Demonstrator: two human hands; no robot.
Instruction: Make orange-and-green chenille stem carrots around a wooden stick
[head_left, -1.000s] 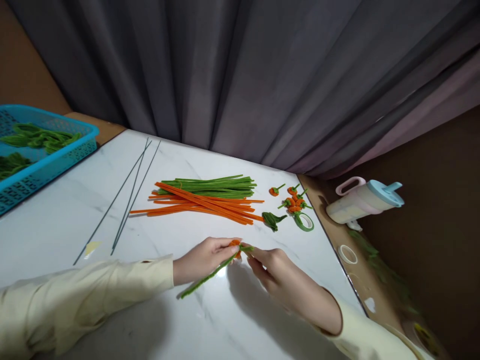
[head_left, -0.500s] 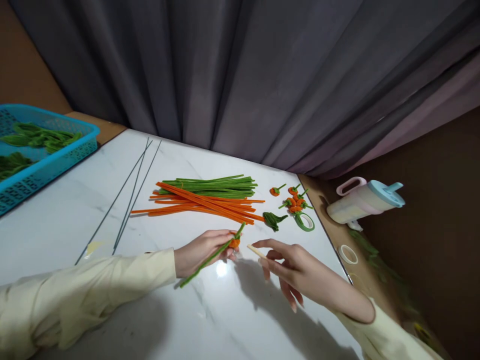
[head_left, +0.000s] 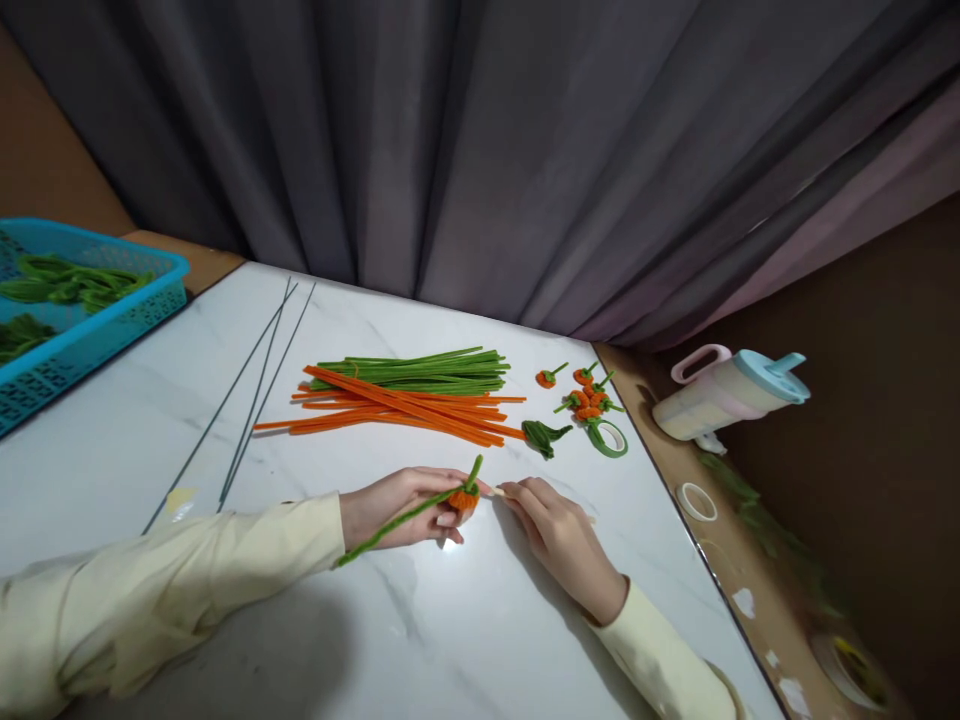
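Your left hand pinches a fuzzy green pipe-cleaner stem with a small orange coiled bud, low over the white marble table. Your right hand nips a thin pale stick touching the bud. It looks light, soft and bendy, so hold just below the coil.

Blue basket, grey curtain, perhaps a lidded jug.

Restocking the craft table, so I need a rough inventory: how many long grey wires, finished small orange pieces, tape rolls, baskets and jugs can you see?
Grey wires: 3
Orange pieces: about 5 on the table, clustered and hard to separate, plus 1 in the left hand
Tape rolls: 2
Basket: 1
Jug: 1
Total: about 13
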